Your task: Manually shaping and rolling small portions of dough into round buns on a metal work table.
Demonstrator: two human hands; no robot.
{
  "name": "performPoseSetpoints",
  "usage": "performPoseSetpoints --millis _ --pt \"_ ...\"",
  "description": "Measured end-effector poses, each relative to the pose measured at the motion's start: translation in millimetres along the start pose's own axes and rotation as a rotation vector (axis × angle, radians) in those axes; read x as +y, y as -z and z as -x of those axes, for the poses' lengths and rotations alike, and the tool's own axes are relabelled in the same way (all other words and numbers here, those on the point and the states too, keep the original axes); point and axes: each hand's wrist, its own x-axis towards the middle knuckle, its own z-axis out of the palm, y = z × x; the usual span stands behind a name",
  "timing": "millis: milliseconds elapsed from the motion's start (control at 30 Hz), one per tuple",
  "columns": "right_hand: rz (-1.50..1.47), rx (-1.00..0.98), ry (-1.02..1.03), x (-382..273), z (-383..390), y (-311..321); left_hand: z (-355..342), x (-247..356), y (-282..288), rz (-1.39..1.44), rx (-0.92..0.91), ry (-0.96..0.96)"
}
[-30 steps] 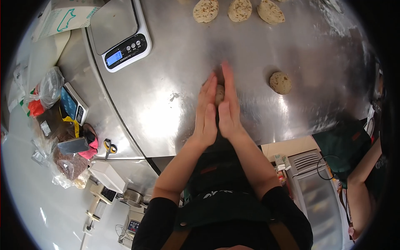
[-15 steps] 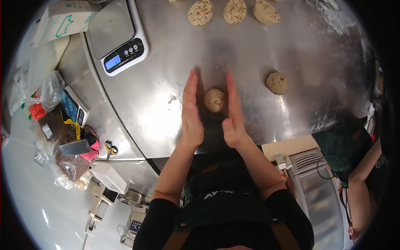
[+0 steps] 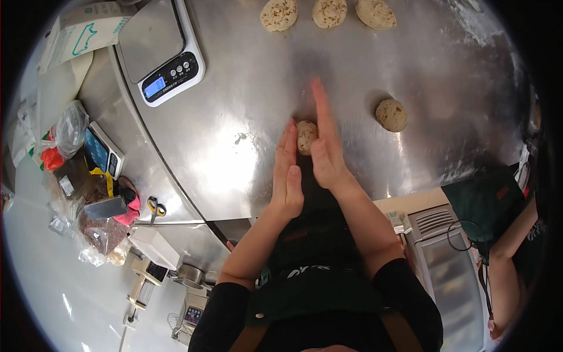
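A small dough ball flecked with brown bits sits on the steel worktop, between my two hands. My left hand stands on edge along its left side, fingers straight and touching it. On the other side my right hand reaches farther forward, its fingers stretched out flat and slightly blurred, with the palm against the ball. Neither hand wraps around the dough. To the right rests another round dough ball, apart from both hands.
Three larger dough pieces, including a middle one, line the far edge. A white kitchen scale stands at the upper left. Scissors, a phone and plastic bags lie on the left. Another person's arm shows at the right.
My left hand has moved right and slightly nearer to me, closing in on the dough ball. My right hand has slid forward and a little left. Both palms now meet the ball.
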Motion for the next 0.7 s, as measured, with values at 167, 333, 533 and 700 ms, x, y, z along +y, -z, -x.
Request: performPoseSetpoints --millis 167,333,533,700 --pt "-0.059 0.082 0.007 -10 22 -9 -17 5 11 -0.096 -0.038 -0.02" --pt "-0.128 0.041 -0.017 0 -2 3 -9 1 2 -0.022 -0.058 -0.008" --pt "-0.062 0.075 0.01 -6 18 -11 -20 13 2 -0.14 -0.12 -0.021" --pt "-0.092 0.077 0.002 2 16 3 -11 13 11 -0.054 -0.035 0.002"
